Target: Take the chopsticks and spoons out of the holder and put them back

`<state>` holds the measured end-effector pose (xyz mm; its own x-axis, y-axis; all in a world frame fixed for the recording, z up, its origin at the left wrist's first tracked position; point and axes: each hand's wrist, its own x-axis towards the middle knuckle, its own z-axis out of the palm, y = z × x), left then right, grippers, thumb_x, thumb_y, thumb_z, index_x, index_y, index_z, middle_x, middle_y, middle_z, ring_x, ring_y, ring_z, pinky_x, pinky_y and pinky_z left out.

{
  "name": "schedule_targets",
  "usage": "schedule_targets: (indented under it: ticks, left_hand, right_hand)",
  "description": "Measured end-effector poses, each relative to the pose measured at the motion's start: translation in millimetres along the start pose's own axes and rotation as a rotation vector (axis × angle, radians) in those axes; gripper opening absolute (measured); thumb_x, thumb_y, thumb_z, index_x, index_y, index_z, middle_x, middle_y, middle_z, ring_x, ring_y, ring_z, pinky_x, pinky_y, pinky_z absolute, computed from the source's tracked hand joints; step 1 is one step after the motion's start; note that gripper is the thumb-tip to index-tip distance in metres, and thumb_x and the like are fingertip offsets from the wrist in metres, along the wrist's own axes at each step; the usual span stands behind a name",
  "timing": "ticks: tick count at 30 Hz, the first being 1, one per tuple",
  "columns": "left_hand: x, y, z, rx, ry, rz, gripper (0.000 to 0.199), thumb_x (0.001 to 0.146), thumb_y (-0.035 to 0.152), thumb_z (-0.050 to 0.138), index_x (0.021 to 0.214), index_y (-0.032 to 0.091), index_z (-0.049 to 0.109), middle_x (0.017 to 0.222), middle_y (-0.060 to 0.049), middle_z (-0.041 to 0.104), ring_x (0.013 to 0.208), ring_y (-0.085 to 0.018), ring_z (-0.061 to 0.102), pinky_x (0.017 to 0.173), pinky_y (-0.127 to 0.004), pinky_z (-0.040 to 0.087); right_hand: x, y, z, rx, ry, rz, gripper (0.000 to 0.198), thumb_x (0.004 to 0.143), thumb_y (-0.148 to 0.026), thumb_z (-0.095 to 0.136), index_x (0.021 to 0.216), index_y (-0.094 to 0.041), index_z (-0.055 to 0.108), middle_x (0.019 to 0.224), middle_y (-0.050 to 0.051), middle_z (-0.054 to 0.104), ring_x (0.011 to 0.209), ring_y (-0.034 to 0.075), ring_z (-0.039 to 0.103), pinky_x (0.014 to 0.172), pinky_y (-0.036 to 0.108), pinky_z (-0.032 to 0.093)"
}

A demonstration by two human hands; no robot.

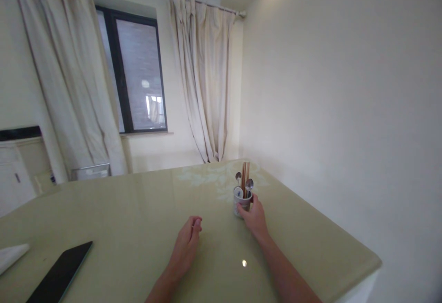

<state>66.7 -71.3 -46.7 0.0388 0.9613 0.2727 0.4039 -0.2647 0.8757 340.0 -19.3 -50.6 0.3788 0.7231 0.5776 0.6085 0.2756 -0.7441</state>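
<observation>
A small pale utensil cup (236, 210) stands upright on the table, gripped from its right side by my right hand (257, 220), thumb in front and fingers around the far side. Brown chopsticks (245, 174) rise out of it. Beside them are metal spoons (249, 184) and a white piece with a blue mark (238, 192), which looks like a ceramic spoon. My left hand (186, 241) is to the left of the cup, apart from it. Its fingers are curled in against the thumb, and nothing shows in them.
The glossy greenish table (131, 220) meets the wall along its right side. A dark flat slab-like device (62, 270) lies at the lower left, near a white object (12, 254) cut by the frame. Curtains (207, 72) and a window (141, 68) are behind.
</observation>
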Motion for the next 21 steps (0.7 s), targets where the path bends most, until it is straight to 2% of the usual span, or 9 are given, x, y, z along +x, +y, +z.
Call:
schedule_targets:
  ticks: [6, 10, 13, 15, 16, 18, 21]
  left_hand:
    - [0, -4, -1, -0.009, -0.003, 0.012, 0.057, 0.100, 0.070, 0.034, 0.101, 0.022, 0.065, 0.087, -0.006, 0.069, 0.083, -0.024, 0.066, 0.079, -0.035, 0.051]
    - [1, -6, -1, 0.018, -0.001, 0.027, 0.053, 0.101, 0.067, 0.034, 0.100, 0.022, 0.063, 0.085, -0.005, 0.069, 0.081, -0.024, 0.065, 0.079, -0.035, 0.050]
    - [1, -5, -1, 0.042, -0.017, 0.043, 0.051, 0.102, 0.064, 0.034, 0.097, 0.022, 0.062, 0.083, -0.005, 0.068, 0.081, -0.024, 0.065, 0.078, -0.034, 0.049]
    - [-1, -4, -1, 0.073, -0.036, 0.075, 0.048, 0.102, 0.061, 0.035, 0.094, 0.022, 0.062, 0.082, -0.005, 0.068, 0.081, -0.024, 0.065, 0.078, -0.034, 0.048]
    - [-2, -4, -1, 0.096, -0.049, 0.093, 0.047, 0.103, 0.060, 0.036, 0.092, 0.022, 0.062, 0.082, -0.005, 0.068, 0.080, -0.023, 0.065, 0.077, -0.033, 0.048]
    - [-3, -5, 1, 0.137, -0.088, 0.132, 0.046, 0.104, 0.057, 0.036, 0.088, 0.022, 0.061, 0.082, -0.006, 0.069, 0.079, -0.022, 0.064, 0.077, -0.033, 0.047]
    - [-5, -14, 6, 0.146, -0.160, 0.227, 0.045, 0.100, 0.059, 0.045, 0.089, 0.021, 0.066, 0.086, -0.008, 0.072, 0.081, -0.023, 0.065, 0.077, -0.032, 0.049]
  right_hand:
    - [11, 15, -3, -0.011, 0.063, 0.018, 0.056, 0.077, -0.056, 0.072, 0.115, -0.015, 0.067, 0.106, 0.018, 0.078, 0.097, 0.036, 0.073, 0.086, 0.048, 0.057]
    - [11, 19, -3, -0.031, 0.129, 0.002, 0.078, 0.077, -0.070, 0.070, 0.129, -0.012, 0.063, 0.125, 0.026, 0.073, 0.115, 0.042, 0.069, 0.098, 0.056, 0.053]
    - [2, 9, -6, -0.083, 0.277, -0.094, 0.091, 0.082, -0.077, 0.068, 0.142, -0.009, 0.055, 0.138, 0.030, 0.065, 0.128, 0.045, 0.060, 0.107, 0.063, 0.047]
    - [-13, -6, -5, -0.097, 0.317, -0.202, 0.081, 0.092, -0.068, 0.065, 0.147, -0.011, 0.051, 0.139, 0.028, 0.063, 0.130, 0.042, 0.058, 0.109, 0.063, 0.045]
    - [-23, -17, -3, -0.093, 0.302, -0.260, 0.073, 0.096, -0.061, 0.064, 0.149, -0.013, 0.049, 0.139, 0.026, 0.063, 0.129, 0.041, 0.058, 0.109, 0.062, 0.045]
    - [-45, -39, 4, -0.049, 0.161, -0.398, 0.064, 0.102, -0.049, 0.063, 0.155, -0.019, 0.045, 0.139, 0.021, 0.064, 0.130, 0.037, 0.059, 0.110, 0.058, 0.047]
    - [-78, -70, 23, 0.042, -0.243, -0.634, 0.067, 0.103, -0.047, 0.060, 0.163, -0.026, 0.037, 0.150, 0.016, 0.062, 0.136, 0.034, 0.059, 0.114, 0.052, 0.046]
